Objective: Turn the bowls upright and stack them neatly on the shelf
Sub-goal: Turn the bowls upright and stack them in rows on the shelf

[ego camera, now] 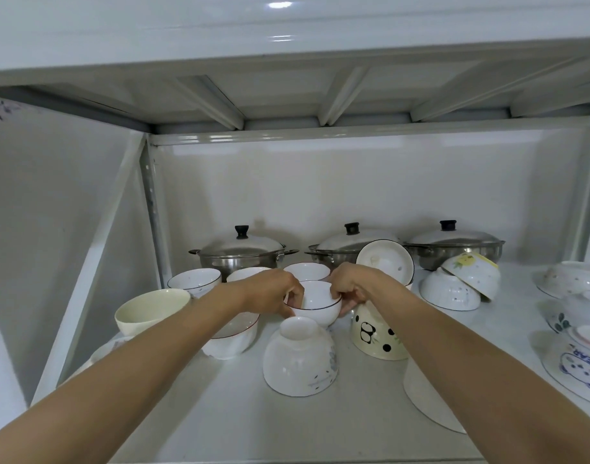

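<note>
We grip a glossy, dark-rimmed white ceramic bowl point(315, 304) upright, left hand point(273, 291) and right hand point(352, 284) pinching opposite rims.

Left hand point(273, 291): forearm extended forward, fingers curled, gripping. Right hand point(352, 284): forearm extended forward, fingers curled, pinching. Hands close together.

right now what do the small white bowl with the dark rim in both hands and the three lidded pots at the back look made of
The small white bowl with the dark rim, gripped by the left hand and right hand, looks like glazed ceramic: smooth, glossy white. The three lidded pots look like stainless steel: silvery, reflective, with black knobs, probably plastic.
</note>
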A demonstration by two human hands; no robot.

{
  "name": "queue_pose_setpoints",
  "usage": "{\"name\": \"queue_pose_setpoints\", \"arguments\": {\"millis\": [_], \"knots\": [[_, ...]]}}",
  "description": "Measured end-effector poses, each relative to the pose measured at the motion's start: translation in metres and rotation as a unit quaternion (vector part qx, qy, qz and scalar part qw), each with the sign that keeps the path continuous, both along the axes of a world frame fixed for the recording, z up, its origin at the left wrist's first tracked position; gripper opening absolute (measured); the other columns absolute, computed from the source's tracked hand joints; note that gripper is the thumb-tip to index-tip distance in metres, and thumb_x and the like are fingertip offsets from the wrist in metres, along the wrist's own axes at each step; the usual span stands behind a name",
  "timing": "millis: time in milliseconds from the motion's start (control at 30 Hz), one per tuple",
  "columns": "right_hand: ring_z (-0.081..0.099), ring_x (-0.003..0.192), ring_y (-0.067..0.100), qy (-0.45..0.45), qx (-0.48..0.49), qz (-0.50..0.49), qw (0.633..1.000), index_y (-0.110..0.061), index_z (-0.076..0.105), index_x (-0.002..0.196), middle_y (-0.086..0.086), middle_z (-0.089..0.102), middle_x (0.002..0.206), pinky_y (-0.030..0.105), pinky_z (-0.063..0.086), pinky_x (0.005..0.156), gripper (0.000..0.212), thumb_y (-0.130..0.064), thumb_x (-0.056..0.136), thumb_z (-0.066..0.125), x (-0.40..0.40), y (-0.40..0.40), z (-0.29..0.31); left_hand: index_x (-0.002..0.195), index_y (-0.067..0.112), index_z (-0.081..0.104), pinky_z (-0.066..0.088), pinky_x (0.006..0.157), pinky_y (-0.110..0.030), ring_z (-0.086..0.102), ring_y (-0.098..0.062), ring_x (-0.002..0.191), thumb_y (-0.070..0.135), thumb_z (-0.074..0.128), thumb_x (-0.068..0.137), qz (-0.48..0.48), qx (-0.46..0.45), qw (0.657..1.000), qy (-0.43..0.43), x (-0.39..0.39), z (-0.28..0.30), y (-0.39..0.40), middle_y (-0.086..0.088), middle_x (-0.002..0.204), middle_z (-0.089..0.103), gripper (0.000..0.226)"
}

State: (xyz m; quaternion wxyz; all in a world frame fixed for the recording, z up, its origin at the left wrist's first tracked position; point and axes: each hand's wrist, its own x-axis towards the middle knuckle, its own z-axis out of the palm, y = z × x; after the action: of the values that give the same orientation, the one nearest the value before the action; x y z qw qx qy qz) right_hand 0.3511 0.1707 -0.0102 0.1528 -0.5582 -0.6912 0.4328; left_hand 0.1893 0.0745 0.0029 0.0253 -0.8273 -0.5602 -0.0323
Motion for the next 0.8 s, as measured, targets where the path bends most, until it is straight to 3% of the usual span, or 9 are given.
{"name": "queue_pose_setpoints", "arguments": {"millis": [167, 233, 300, 400, 500, 600, 667, 733, 800], "knots": [[0.066, 0.084, 0.04, -0.019, 0.043, -0.017, 0.999, 0.002, 0.054, 0.128, 0.026, 0.063, 0.108, 0.049, 0.056, 0.086, 0.044, 0.009, 0.085, 0.055, 0.001, 0.0, -0.001, 0.085, 0.019, 0.066, 0.042, 0.066, -0.016, 0.054, -0.009, 0.075, 0.011, 0.073, 0.079, 0.046, -0.089, 0.994, -0.053, -0.002, 0.009, 0.007, 0.009, 0.082, 0.061, 0.012], [0.066, 0.079, 0.036, -0.03, 0.069, -0.026, 0.997, 0.004, 0.056, 0.123, 0.025, 0.063, 0.103, 0.047, 0.056, 0.085, 0.038, 0.001, 0.086, 0.061, 0.002, -0.002, 0.002, 0.083, 0.019, 0.066, 0.047, 0.067, -0.018, 0.057, -0.01, 0.07, -0.001, 0.067, 0.079, 0.063, -0.141, 0.982, -0.107, -0.003, 0.015, 0.009, 0.002, 0.085, 0.064, 0.02], [0.066, 0.082, 0.032, -0.055, 0.12, -0.037, 0.991, 0.0, 0.061, 0.109, 0.018, 0.065, 0.095, 0.038, 0.058, 0.073, 0.028, -0.007, 0.082, 0.064, 0.006, -0.005, 0.008, 0.089, 0.013, 0.068, 0.051, 0.062, -0.02, 0.059, -0.013, 0.063, -0.007, 0.059, 0.082, 0.072, -0.174, 0.97, -0.154, -0.001, 0.021, 0.009, -0.007, 0.09, 0.065, 0.022], [0.062, 0.067, 0.025, -0.062, 0.195, -0.074, 0.976, -0.009, 0.059, 0.082, 0.008, 0.061, 0.073, 0.024, 0.048, 0.051, 0.01, -0.013, 0.077, 0.066, 0.021, 0.0, 0.016, 0.101, 0.005, 0.068, 0.052, 0.054, -0.018, 0.059, -0.013, 0.059, -0.001, 0.054, 0.089, 0.074, -0.138, 0.968, -0.195, 0.004, 0.029, 0.013, -0.007, 0.09, 0.065, 0.02], [0.07, 0.07, 0.029, -0.018, 0.236, -0.129, 0.963, 0.001, 0.067, 0.082, 0.013, 0.07, 0.074, 0.028, 0.056, 0.06, 0.012, -0.007, 0.074, 0.061, 0.043, 0.017, 0.018, 0.103, 0.003, 0.067, 0.052, 0.053, -0.019, 0.059, -0.015, 0.061, 0.003, 0.056, 0.091, 0.079, -0.102, 0.961, -0.243, 0.016, 0.031, 0.02, -0.006, 0.089, 0.065, 0.017], [0.072, 0.083, 0.033, 0.057, 0.284, -0.178, 0.941, 0.003, 0.071, 0.085, 0.018, 0.073, 0.081, 0.042, 0.06, 0.075, 0.023, -0.006, 0.077, 0.052, 0.068, 0.033, 0.025, 0.105, 0.002, 0.063, 0.053, 0.057, -0.019, 0.061, -0.016, 0.066, 0.003, 0.056, 0.092, 0.085, -0.074, 0.946, -0.305, 0.033, 0.032, 0.031, -0.006, 0.087, 0.062, 0.014], [0.068, 0.093, 0.035, 0.073, 0.335, -0.216, 0.914, 0.004, 0.07, 0.094, 0.018, 0.072, 0.094, 0.042, 0.057, 0.08, 0.024, -0.008, 0.084, 0.051, 0.085, 0.034, 0.033, 0.107, 0.002, 0.062, 0.053, 0.063, -0.019, 0.061, -0.019, 0.073, 0.005, 0.057, 0.093, 0.088, -0.052, 0.934, -0.342, 0.047, 0.034, 0.042, -0.006, 0.089, 0.061, 0.016], [0.064, 0.098, 0.034, 0.055, 0.362, -0.238, 0.9, 0.006, 0.068, 0.099, 0.018, 0.069, 0.101, 0.037, 0.053, 0.081, 0.024, -0.007, 0.085, 0.053, 0.1, 0.036, 0.037, 0.116, 0.005, 0.062, 0.051, 0.084, -0.026, 0.061, -0.022, 0.092, 0.014, 0.06, 0.092, 0.101, -0.022, 0.937, -0.333, 0.061, 0.035, 0.058, -0.007, 0.103, 0.064, 0.025], [0.061, 0.103, 0.033, 0.018, 0.349, -0.222, 0.91, 0.007, 0.065, 0.102, 0.017, 0.066, 0.104, 0.034, 0.049, 0.08, 0.025, -0.007, 0.085, 0.054, 0.112, 0.041, 0.035, 0.128, 0.008, 0.056, 0.045, 0.104, -0.033, 0.059, -0.025, 0.114, 0.022, 0.059, 0.092, 0.127, -0.016, 0.935, -0.331, 0.078, 0.035, 0.074, -0.009, 0.124, 0.062, 0.039]]}}
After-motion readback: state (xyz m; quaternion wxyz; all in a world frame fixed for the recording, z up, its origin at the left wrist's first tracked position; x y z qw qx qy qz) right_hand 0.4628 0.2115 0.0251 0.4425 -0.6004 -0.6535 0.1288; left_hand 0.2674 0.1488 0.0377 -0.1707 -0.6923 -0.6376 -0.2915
